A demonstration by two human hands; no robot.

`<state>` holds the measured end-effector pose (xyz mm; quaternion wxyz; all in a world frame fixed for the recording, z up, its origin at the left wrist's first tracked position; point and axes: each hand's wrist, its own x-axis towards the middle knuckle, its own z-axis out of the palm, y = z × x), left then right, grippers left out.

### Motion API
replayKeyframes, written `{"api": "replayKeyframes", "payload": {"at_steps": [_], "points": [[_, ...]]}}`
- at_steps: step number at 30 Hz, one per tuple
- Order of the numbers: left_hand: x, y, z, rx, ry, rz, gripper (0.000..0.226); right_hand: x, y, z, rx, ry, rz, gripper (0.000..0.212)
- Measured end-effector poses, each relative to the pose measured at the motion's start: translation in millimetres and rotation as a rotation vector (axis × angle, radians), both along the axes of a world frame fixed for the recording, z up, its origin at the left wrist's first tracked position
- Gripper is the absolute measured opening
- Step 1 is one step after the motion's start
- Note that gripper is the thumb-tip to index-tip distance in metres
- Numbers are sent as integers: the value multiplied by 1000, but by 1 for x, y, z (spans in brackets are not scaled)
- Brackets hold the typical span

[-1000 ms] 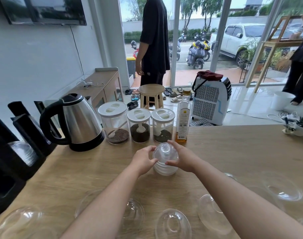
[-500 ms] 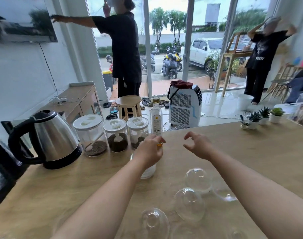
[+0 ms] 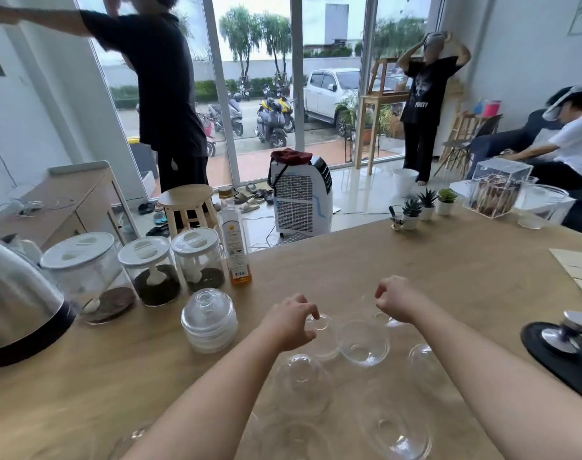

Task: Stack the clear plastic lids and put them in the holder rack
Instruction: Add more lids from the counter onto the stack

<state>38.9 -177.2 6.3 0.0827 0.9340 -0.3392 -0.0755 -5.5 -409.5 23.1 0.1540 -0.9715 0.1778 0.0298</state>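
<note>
- My left hand (image 3: 291, 322) is over the wooden table (image 3: 415, 260), knuckles up, forearm reaching in from the lower edge of the view.
- My left fingertips (image 3: 311, 310) are curled down at the small round top opening of a clear dome lid (image 3: 321, 333); they touch or nearly touch its rim. I cannot tell whether they are pinched on it.
- My right hand (image 3: 395, 298) is farther out and to the right, fingers curled loosely inward, knuckles up.
- A second clear lid (image 3: 380, 315) lies just beneath my right fingers. I cannot tell whether they touch it or are clamped on it.
- A stack of lids (image 3: 210, 322) stands upright on the table, left of my left hand and apart from it, just in front of the jars (image 3: 150, 270).
- An upturned lid (image 3: 364, 343) rests between my two forearms, just beside the lid at my left fingertips.
- More loose lids (image 3: 301, 380) lie scattered on the table below and between my arms, toward the near edge.
- A kettle (image 3: 21, 300) stands at the far left, and a bottle (image 3: 236, 247) stands beside the jars.
- The holder rack is out of view.
</note>
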Motion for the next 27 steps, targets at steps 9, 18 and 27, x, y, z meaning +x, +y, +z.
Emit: {"api": "replayKeyframes", "payload": {"at_steps": [9,18,27], "points": [[9,-11,-19,49,36,11,31,-10,-11,-15,-98,278,145,32],[11,-11,-24,-2,30,12,24,-11,-21,-24,-293,105,199,21],[19,6,17,-224,-83,76,21,3,-12,24,-227,-200,179,22]]}}
